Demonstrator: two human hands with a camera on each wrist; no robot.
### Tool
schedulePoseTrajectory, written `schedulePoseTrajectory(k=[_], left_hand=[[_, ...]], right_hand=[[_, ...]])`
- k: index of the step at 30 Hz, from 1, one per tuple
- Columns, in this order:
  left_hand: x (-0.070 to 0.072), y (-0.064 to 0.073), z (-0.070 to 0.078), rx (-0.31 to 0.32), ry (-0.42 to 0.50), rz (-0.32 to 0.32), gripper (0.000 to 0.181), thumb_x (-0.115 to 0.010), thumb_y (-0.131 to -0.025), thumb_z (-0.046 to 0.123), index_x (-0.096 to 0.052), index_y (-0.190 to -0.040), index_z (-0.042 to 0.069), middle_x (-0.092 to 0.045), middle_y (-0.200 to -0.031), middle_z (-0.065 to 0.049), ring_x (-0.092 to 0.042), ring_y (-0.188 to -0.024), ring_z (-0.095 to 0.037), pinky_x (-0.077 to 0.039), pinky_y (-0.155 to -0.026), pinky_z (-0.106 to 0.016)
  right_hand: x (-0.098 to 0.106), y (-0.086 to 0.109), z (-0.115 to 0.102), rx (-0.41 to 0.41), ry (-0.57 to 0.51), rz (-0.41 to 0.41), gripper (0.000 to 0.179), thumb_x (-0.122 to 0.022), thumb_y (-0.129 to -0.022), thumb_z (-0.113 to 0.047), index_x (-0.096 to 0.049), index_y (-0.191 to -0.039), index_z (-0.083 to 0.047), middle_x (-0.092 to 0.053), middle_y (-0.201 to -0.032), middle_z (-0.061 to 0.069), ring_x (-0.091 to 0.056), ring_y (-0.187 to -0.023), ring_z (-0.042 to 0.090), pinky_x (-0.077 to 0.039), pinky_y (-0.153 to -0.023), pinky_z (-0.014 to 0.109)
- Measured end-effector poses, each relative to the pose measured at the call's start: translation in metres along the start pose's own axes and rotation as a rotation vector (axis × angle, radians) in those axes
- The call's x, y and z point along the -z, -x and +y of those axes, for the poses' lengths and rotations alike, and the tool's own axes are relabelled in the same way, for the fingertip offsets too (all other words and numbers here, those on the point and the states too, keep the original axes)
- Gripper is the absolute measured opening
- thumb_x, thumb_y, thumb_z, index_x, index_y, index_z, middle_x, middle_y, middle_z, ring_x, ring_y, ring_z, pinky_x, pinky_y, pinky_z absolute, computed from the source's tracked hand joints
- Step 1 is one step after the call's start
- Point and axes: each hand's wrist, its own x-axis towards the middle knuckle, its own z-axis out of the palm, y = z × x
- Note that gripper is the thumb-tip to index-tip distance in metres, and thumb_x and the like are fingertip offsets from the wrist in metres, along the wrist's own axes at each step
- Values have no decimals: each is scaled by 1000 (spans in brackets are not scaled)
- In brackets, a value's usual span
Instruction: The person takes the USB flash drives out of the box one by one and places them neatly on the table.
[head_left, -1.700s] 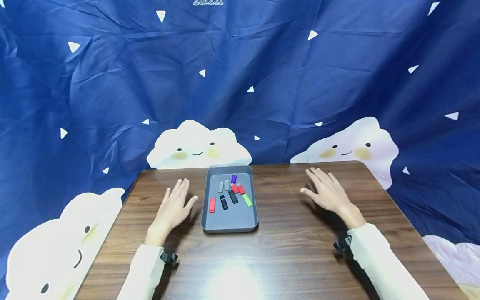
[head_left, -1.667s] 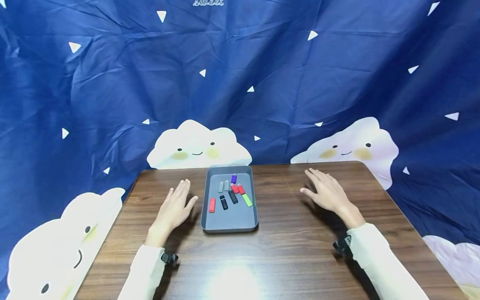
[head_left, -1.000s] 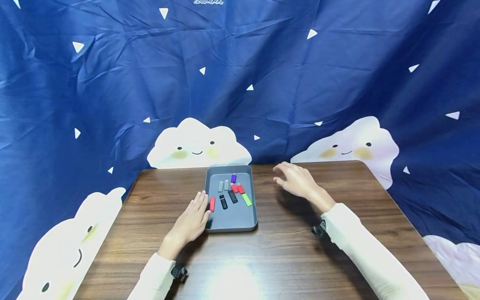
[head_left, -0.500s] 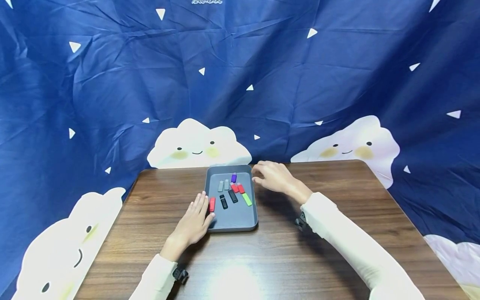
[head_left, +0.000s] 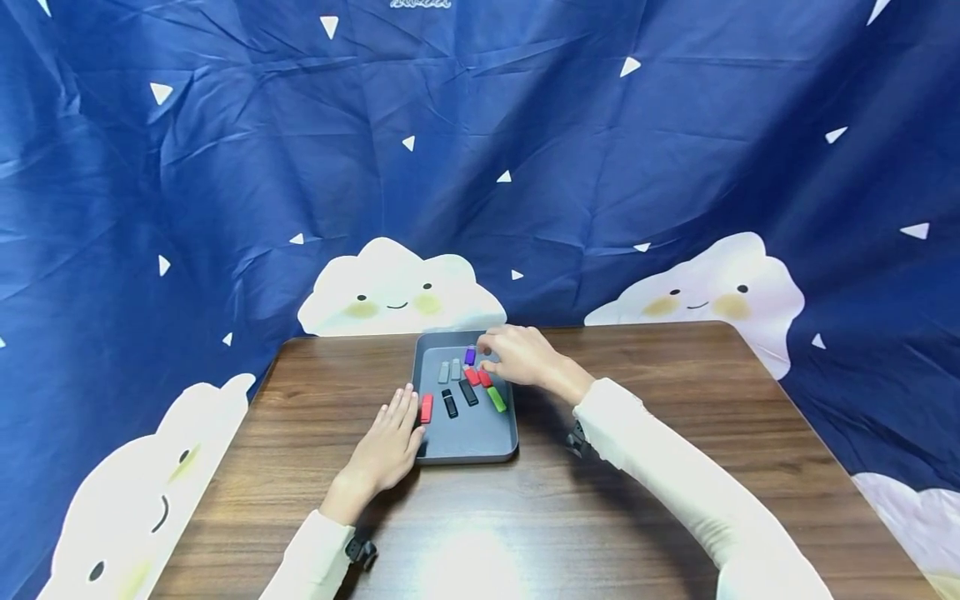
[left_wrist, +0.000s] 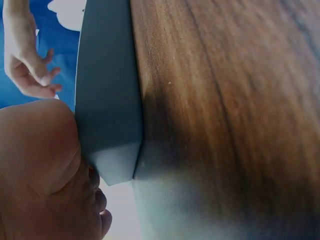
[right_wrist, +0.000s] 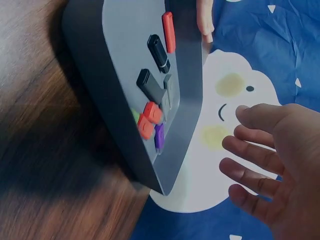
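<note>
A shallow grey tray [head_left: 465, 443] holds several USB sticks. My left hand [head_left: 386, 446] rests against its left rim, fingers straight, beside a red stick [head_left: 427, 408]. Over the tray's far right part hovers my right hand [head_left: 521, 356], fingers loosely bent and spread, nothing between them. Closest to those fingertips lies a purple stick [head_left: 470, 356]. Two red sticks [head_left: 472, 377] sit side by side just below it, with a green one [head_left: 497, 399] adjoining. Two grey sticks [head_left: 444, 372] and two black ones, one at the left [head_left: 450, 403], lie nearer the middle.
The tray stands at the far side of a brown wooden table [head_left: 637, 500]. Behind the table hangs a blue curtain [head_left: 525, 125] with cloud and triangle prints. Each wrist carries a small black camera, the left one [head_left: 362, 552] close above the tabletop.
My right hand has moved left from the table's right side to over the tray. My left hand has moved right, onto the tray's left rim. The sticks lie as before.
</note>
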Motion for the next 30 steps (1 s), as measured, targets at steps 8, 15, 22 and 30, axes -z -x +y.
schedulePoseTrajectory(k=[8,15,22,30], left_hand=[[-2,2,1,-7,-20,18,62,-39,-114,27,-30,-164,-8,-23,-175,-24,-23,-163,-43,-25,-131,-62],[-5,2,1,8,-28,19,63,-40,-114,28,-29,-165,-7,-22,-176,-22,-24,-163,-42,-25,-132,-61],[-2,4,4,38,-26,12,62,-42,-114,25,-28,-165,-7,-22,-176,-23,-23,-164,-41,-25,-132,-60],[-1,4,8,36,1,26,60,-44,-112,21,-32,-163,-9,-27,-174,-25,-27,-162,-43,-27,-131,-61]], right_hand=[[-4,-6,-14,34,-33,-13,19,-76,-97,-31,-80,-112,-19,-76,-110,-1,-73,-93,21,-61,-72,44],[-7,-11,-22,69,-17,-22,18,-74,-99,-30,-80,-109,-16,-75,-103,0,-70,-89,20,-61,-70,42],[-11,-19,-27,90,-4,-38,20,-74,-99,-30,-80,-113,-17,-76,-106,-2,-71,-92,17,-61,-73,40],[-18,-24,-34,110,8,-67,20,-74,-99,-32,-80,-113,-18,-77,-106,-3,-71,-89,15,-60,-71,36]])
